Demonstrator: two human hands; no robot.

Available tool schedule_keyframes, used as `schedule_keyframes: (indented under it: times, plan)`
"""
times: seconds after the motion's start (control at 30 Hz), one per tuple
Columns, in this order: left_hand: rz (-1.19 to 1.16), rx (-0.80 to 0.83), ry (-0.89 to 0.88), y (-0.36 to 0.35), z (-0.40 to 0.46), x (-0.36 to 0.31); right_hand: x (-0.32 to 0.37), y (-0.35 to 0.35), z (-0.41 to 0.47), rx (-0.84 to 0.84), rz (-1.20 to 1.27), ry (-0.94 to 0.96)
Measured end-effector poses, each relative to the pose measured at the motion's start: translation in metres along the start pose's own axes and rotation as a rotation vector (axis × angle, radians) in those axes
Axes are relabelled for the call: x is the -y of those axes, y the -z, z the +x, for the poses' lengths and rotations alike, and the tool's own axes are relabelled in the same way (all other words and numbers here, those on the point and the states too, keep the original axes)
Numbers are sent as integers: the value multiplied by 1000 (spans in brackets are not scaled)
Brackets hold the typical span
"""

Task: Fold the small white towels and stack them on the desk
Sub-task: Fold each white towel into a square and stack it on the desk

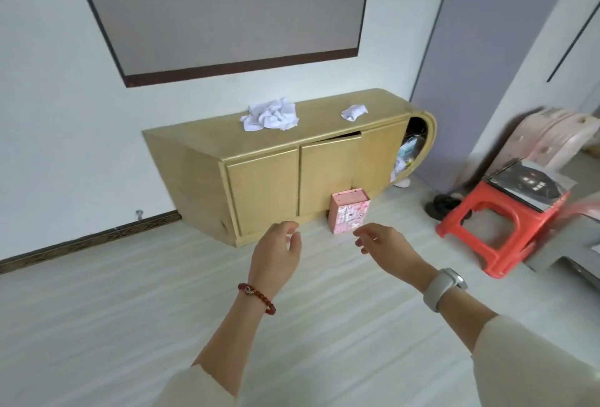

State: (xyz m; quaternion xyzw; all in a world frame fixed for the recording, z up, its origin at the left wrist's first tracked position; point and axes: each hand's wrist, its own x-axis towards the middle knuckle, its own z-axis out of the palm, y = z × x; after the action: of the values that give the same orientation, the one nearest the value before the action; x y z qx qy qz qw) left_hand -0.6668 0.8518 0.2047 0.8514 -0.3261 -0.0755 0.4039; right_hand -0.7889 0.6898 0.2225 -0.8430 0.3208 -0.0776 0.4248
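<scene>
Two lots of small white towels lie on top of the low wooden desk (pixel 324 127), well beyond the fingertips of both hands: a crumpled heap of towels (pixel 270 114) toward its left end, up and away from the left fingers, and a single crumpled towel (pixel 354 112) toward its right end, far above the right fingers. The two lots lie apart from each other and neither is folded.

The left hand (pixel 276 255) is held out in the air over the pale floor (pixel 97 309), fingers loosely curled and grasping nothing; a red bead bracelet (pixel 256 297) sits on its wrist. The right hand (pixel 386 252) is out beside it, fingers relaxed and likewise empty, with a white watch (pixel 443 288) on the wrist. The two sets of fingertips point toward each other with a gap between them.

Just beyond that gap stands a small pink box (pixel 349 214) on the floor, against the foot of the desk below a door that sits slightly ajar. Off to the right of the right fingers is a red plastic stool (pixel 496 234) with a dark flat thing (pixel 529 184) resting on it.
</scene>
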Motion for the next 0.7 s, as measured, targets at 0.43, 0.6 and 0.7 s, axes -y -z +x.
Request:
schedule_keyframes:
  times: [0.43, 0.6, 0.7]
  plan:
    - [23, 163, -51, -161, 337, -51, -97, 129, 306, -85, 41, -105]
    - [-20, 124, 13, -197, 460, -71, -113, 171, 437, -48, -4, -118]
    - [-30, 120, 53, -217, 518, -69, -113, 185, 507, -6, -22, -109]
